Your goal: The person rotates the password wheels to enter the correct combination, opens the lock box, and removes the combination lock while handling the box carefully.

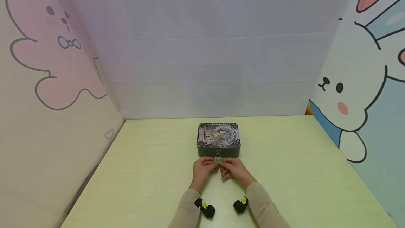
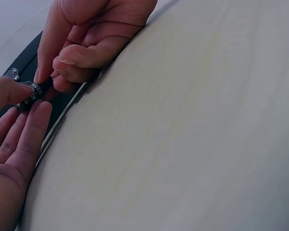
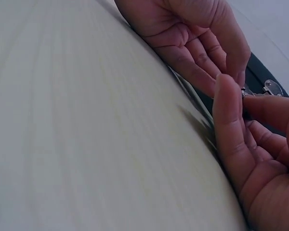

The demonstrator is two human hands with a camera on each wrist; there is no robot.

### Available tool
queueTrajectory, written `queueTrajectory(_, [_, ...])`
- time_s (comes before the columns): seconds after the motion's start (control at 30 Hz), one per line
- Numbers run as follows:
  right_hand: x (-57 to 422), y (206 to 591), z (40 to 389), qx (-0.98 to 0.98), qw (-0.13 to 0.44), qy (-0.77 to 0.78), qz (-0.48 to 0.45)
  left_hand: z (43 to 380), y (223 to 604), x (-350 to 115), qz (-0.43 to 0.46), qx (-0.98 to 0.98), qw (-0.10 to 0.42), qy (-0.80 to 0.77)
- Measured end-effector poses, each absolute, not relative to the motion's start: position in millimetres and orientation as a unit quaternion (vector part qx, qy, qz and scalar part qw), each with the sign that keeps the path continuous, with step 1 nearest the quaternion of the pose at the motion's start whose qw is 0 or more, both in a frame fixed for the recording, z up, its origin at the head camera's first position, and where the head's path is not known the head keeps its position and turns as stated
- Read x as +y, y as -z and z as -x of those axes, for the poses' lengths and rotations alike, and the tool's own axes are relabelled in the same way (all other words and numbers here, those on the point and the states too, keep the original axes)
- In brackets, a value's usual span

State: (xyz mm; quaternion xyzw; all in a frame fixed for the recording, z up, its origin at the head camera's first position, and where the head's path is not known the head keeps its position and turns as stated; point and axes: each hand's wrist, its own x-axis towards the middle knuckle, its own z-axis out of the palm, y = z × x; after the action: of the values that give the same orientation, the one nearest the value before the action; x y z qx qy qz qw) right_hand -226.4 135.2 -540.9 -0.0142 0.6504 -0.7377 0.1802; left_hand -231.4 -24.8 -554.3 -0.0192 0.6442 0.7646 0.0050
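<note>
A small silver combination padlock [image 1: 218, 159] hangs by its shackle at the front latch of a dark tin box [image 1: 218, 152] with an ornate printed lid. My left hand [image 1: 203, 170] pinches the padlock from the left, its thumb on the number dials [image 2: 37, 89]. From the right, my right hand [image 1: 236, 170] grips the lock's other side between thumb and fingertips. The lid is down. In the right wrist view, fingers hide most of the padlock, while the metal latch [image 3: 272, 88] shows beside them.
The box stands on a pale yellow-green table [image 1: 152, 171]. A white cloth wall [image 1: 215, 55] rises behind it, and printed cartoon panels stand on both sides. Black wrist devices [image 1: 207, 209] sit at both sleeves.
</note>
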Motion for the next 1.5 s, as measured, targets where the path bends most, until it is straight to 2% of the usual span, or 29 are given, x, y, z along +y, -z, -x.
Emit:
queueTrajectory(0.27, [135, 541, 227, 0.649, 0.180, 0.739, 0.012, 230, 552, -26, 0.016, 0.660, -0.001, -0.751])
queueTrajectory(0.57, [135, 542, 227, 0.649, 0.181, 0.739, 0.009, 218, 529, -28, 0.004, 0.679, -0.007, -0.734])
queueTrajectory(0.9, [135, 547, 226, 0.647, 0.185, 0.740, 0.009, 228, 558, -29, 0.009, 0.684, 0.000, -0.729])
queueTrajectory(1.5, [137, 540, 226, 0.652, 0.181, 0.736, 0.010, 229, 552, -28, 0.002, 0.679, 0.010, -0.734])
